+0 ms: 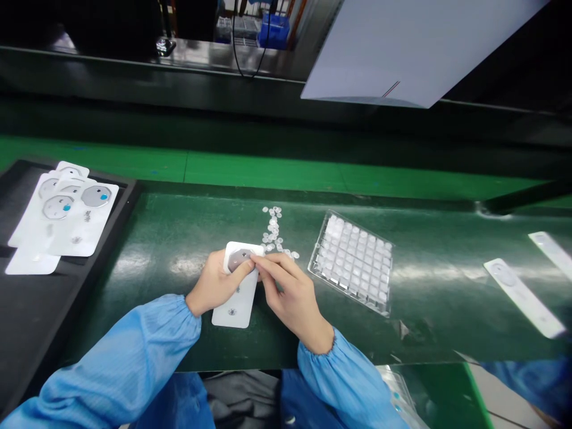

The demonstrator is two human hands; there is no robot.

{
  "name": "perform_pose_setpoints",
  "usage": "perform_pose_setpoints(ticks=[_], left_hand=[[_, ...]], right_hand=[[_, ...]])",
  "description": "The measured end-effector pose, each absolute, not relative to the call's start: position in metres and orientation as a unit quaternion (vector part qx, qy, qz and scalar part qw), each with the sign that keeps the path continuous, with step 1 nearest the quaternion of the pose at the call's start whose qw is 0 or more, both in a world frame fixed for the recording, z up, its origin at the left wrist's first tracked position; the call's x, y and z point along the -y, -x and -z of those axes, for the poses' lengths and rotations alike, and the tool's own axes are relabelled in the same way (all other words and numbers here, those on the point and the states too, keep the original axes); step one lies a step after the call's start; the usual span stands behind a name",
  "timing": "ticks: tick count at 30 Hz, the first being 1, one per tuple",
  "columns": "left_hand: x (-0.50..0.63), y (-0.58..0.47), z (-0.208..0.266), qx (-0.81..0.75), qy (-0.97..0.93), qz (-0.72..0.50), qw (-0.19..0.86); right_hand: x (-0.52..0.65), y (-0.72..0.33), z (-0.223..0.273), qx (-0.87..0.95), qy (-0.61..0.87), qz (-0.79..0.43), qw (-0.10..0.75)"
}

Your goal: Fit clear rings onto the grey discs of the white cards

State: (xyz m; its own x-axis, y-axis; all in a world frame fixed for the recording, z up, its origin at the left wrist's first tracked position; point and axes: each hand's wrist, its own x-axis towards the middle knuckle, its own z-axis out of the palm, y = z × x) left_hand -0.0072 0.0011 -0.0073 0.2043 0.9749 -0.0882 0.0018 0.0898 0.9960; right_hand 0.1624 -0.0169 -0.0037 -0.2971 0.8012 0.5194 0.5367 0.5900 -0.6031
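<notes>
My left hand [213, 285] grips a white flat panel [243, 307] with rounded corners, its thumb lying across the front. Near the top of the panel is a grey many-sided window; small dark marks are printed lower down. The fingers of my right hand [292, 295] are pinched together against the window's right side. Anything between those fingertips is too small to make out. Small clear discs [273, 226] lie scattered on the green surface just beyond my hands. Right of them sits a clear plastic tray [317, 265] filled with rows of whitish pieces.
At the left, similar white panels [84, 229], some with a blue dot, overlap on a black tray [27, 310]. Two more panels lie far right, one white panel [522, 295] nearer. A large white board [379, 53] overhangs the back. A blue sleeve [531, 381] shows at lower right.
</notes>
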Motion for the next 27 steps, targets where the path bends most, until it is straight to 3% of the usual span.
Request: perform_pose_setpoints(ticks=[17, 27], left_hand=[[0.0005, 0.0094, 0.0118, -0.409, -0.503, -0.416, 0.637], [0.0000, 0.0083, 0.0111, -0.416, -0.473, -0.402, 0.665]], right_hand=[[0.0124, -0.1614, 0.0045, 0.765, 0.450, -0.133, 0.441], [0.0135, -0.1595, 0.0104, 0.760, 0.489, -0.121, 0.412]])
